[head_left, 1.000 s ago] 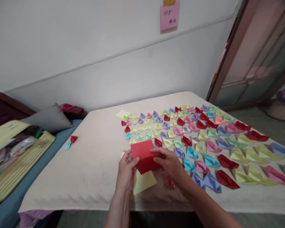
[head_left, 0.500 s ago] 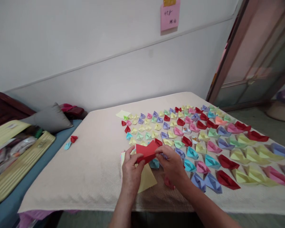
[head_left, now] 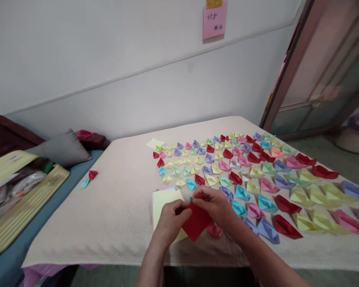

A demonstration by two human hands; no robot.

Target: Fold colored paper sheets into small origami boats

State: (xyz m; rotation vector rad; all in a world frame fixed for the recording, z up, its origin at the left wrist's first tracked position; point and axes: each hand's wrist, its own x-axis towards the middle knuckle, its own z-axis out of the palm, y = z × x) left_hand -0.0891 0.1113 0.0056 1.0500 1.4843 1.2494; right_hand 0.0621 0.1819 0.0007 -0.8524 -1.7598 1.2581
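Observation:
Between my two hands is a folded piece of red paper (head_left: pixel 196 221), now a diamond shape with one corner pointing down toward me. My left hand (head_left: pixel 172 217) pinches its left side with thumb and fingers. At the upper right edge, my right hand (head_left: pixel 214 203) grips it, the fingertips pressed together. Below and left of the paper lies a stack of coloured sheets (head_left: pixel 163 199), pale yellow on top, partly covered by my left hand. A pinkish-red folded boat (head_left: pixel 214 230) sits just under my right wrist.
Many small folded paper boats (head_left: pixel 268 203) in several colours fill the right half of the cloth-covered table (head_left: pixel 116 215). Two small folded pieces (head_left: pixel 92 174), red and blue, lie far left. A pink note (head_left: pixel 214 22) hangs on the wall. A grey cushion (head_left: pixel 62 149) rests left.
The red paper has gone from a wide shape with a notched top to a diamond, and sits lower. Both hands moved with it, uncovering more of the sheet stack and a blue boat.

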